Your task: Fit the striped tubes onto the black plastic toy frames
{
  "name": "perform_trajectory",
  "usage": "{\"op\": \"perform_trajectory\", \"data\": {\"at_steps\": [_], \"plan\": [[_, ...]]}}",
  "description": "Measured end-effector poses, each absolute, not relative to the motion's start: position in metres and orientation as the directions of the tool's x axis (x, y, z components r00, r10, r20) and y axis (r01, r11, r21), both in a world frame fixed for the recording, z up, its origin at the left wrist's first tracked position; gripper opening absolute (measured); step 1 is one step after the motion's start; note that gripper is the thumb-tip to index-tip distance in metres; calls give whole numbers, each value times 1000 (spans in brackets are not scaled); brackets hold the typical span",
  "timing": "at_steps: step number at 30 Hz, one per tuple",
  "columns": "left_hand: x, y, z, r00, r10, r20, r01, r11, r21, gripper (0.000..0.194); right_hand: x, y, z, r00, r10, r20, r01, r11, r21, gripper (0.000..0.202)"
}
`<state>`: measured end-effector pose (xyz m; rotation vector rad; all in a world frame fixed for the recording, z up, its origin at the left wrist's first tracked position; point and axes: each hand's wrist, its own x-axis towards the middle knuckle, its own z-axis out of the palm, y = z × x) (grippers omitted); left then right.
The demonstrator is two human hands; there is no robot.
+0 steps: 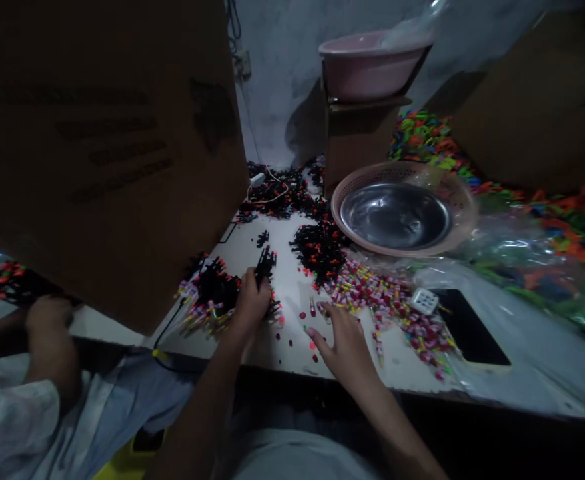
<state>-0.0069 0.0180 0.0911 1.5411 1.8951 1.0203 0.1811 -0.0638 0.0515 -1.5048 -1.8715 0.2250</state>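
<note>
My left hand is closed around some thin black plastic pieces, which stick up past the fingers. Beside it lies a heap of similar black pieces with red tips, along with small pink and yellow tubes. My right hand hovers over the table, thumb and fingers apart, holding nothing that I can see. Just off its fingertips is a single small tube. Small red bits are scattered between the hands. To the right of the fingers spreads a pile of colourful tubes.
A phone and a white dotted cube lie at the right. Behind are a metal bowl in a pink basket and more black pieces. A large cardboard box blocks the left, where another person's hand shows.
</note>
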Motion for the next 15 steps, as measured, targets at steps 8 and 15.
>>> {"op": "perform_trajectory", "data": {"at_steps": [8,15], "plan": [[-30,94,82,-147,980,-137,873,193,447,39,208,-77,32,-75,924,375,784,287,-550,27],[-71,94,100,-119,991,-57,936,131,327,48,233,-90,31,-49,937,345,749,263,-609,20]]}}
